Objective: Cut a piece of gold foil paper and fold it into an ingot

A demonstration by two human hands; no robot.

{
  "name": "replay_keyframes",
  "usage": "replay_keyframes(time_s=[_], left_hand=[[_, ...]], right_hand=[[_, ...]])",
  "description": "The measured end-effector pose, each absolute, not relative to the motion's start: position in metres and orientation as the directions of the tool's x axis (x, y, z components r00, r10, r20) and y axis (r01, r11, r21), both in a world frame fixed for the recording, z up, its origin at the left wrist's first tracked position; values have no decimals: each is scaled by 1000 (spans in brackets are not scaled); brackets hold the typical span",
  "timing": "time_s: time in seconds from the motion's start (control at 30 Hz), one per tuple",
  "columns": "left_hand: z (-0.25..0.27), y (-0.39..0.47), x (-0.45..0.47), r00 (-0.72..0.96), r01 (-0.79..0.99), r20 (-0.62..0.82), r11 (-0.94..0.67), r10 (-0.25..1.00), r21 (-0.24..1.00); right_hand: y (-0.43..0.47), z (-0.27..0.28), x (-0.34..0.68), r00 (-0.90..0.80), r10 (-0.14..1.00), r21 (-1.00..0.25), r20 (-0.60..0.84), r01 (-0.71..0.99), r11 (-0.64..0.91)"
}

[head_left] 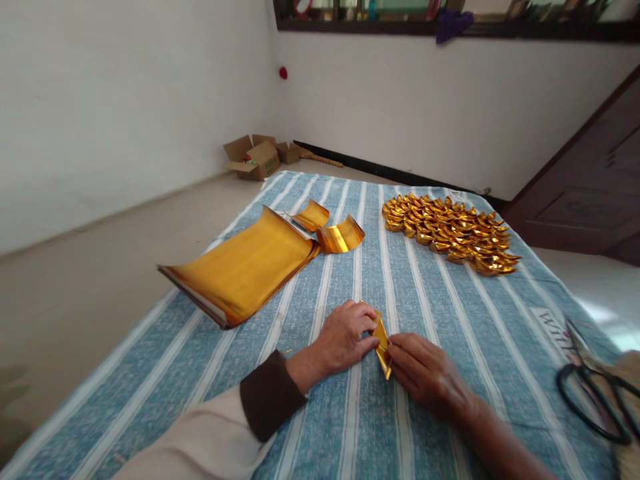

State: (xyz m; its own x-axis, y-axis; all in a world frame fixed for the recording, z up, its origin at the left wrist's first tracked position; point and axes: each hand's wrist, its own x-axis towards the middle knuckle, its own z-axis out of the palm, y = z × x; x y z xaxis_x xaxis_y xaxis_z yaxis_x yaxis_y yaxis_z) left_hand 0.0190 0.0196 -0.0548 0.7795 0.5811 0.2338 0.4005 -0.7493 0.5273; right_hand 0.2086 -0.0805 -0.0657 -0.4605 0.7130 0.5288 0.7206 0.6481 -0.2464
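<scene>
A narrow folded strip of gold foil paper (382, 341) lies on the striped cloth between my hands. My left hand (349, 335) grips its far left side, fingers curled over the edge. On the strip's right side, the fingertips of my right hand (423, 367) are pressed together against it. Farther off to the left rests a stack of gold foil sheets (250, 263), with two curled gold pieces (341, 236) beside its far right corner. To the far right sits a cluster of many folded gold foil ingots (447, 230).
Black-handled scissors (593, 387) lie at the right edge of the table, which a blue and white striped cloth (295, 413) covers. An open cardboard box (253, 157) stands on the floor behind, near the wall. A dark wooden door (583, 180) is at the right.
</scene>
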Motion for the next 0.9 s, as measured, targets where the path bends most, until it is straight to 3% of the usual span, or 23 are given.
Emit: replay_keyframes(time_s=[0.27, 0.43, 0.63, 0.9], left_hand=[[-56, 20, 19, 783, 392, 227, -742, 580, 544], [-56, 20, 19, 777, 394, 219, -728, 590, 561], [-56, 19, 19, 775, 412, 193, -713, 601, 567], [-51, 18, 19, 781, 429, 152, -696, 606, 576]], right_hand=[[-70, -55, 215, -564, 682, -185, 466, 692, 698], [-64, -52, 216, -643, 681, -210, 350, 654, 726], [-59, -50, 217, -649, 625, -178, 433, 618, 766], [-49, -55, 221, -536, 749, -394, 390, 638, 662]])
